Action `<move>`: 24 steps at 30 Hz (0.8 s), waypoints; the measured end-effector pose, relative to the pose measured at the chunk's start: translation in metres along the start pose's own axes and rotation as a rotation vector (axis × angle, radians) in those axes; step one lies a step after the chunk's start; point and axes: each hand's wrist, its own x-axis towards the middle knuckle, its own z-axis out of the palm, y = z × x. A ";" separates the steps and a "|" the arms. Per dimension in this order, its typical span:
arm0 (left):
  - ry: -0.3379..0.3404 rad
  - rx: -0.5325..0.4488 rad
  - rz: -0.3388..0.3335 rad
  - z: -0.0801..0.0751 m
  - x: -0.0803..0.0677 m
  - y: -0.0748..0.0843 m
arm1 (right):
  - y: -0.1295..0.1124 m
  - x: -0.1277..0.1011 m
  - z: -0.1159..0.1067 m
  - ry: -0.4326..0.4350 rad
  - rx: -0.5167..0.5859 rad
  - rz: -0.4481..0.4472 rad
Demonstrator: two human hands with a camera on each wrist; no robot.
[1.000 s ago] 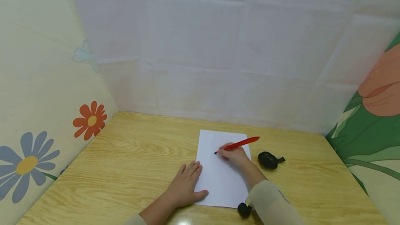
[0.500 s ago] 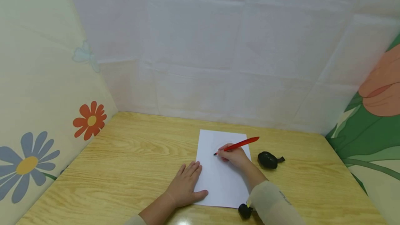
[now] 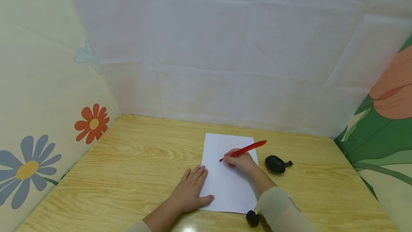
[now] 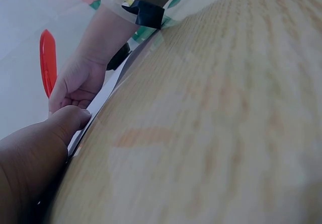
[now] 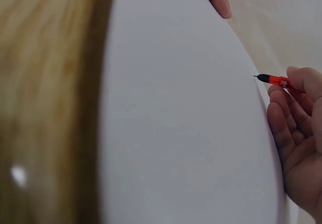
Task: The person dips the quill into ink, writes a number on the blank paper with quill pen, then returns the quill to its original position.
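We see the red pen [image 3: 249, 148] in our right hand [image 3: 240, 161], over the upper middle of the white paper [image 3: 230, 189] on the table [image 3: 141, 174]. Its dark tip points leftward and slightly back towards us; its long axis slants from there up to the right, so that the rear end rises beyond the hand, over the paper's right edge. The thumb and fingers pinch the pen near its tip; whether that tip touches the sheet we cannot tell. The paper lies flat, its long axis running away from us. Our left hand [image 3: 191, 191] rests across its left edge, palm down, fingers extended, thumb apart from them and on the sheet, grasping nothing. Just beside the paper, to the right, lies a black rounded object [image 3: 275, 164], its short tab pointing right. A smaller black piece [image 3: 253, 218] sits by our right sleeve [image 3: 281, 208], at the paper's near corner.
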 end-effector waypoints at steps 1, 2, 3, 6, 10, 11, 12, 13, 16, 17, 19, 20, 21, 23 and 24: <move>-0.004 -0.001 -0.003 0.000 0.000 0.000 | 0.000 0.000 0.000 -0.002 -0.004 0.001; -0.006 -0.001 -0.005 0.000 0.000 0.000 | 0.000 0.000 0.000 -0.004 -0.008 0.002; -0.008 0.000 -0.007 0.000 0.001 0.001 | 0.000 -0.001 0.000 -0.005 -0.013 0.005; -0.013 0.003 -0.011 0.000 0.001 0.001 | 0.000 -0.002 0.000 -0.012 -0.020 0.008; -0.012 0.010 -0.011 0.000 0.001 0.001 | 0.000 -0.004 -0.001 -0.025 -0.016 0.004; -0.012 0.013 -0.010 0.000 0.001 0.001 | 0.000 -0.004 -0.002 -0.027 -0.014 0.003; -0.011 0.014 -0.010 0.000 0.001 0.001 | 0.000 -0.004 -0.002 -0.030 -0.015 -0.002; -0.011 0.016 -0.010 0.001 0.002 0.001 | 0.000 -0.005 -0.002 -0.033 -0.015 -0.005; -0.009 0.016 -0.008 0.001 0.002 0.001 | 0.000 -0.006 -0.003 -0.041 -0.014 -0.009; -0.009 0.015 -0.007 0.001 0.002 0.001 | 0.000 -0.006 -0.003 -0.043 -0.014 -0.012; -0.007 0.013 -0.005 0.001 0.002 0.000 | 0.000 -0.007 -0.003 -0.046 -0.023 -0.015; -0.006 0.012 -0.003 0.002 0.002 0.000 | -0.001 -0.008 -0.003 -0.047 -0.028 -0.016; -0.003 0.011 0.001 0.002 0.002 0.000 | -0.001 -0.009 -0.003 -0.049 -0.037 -0.021; 0.000 0.008 0.005 0.003 0.002 0.000 | 0.000 -0.010 -0.003 -0.052 -0.051 -0.032; 0.002 0.006 0.007 0.003 0.002 -0.001 | 0.000 -0.010 -0.003 -0.054 -0.057 -0.037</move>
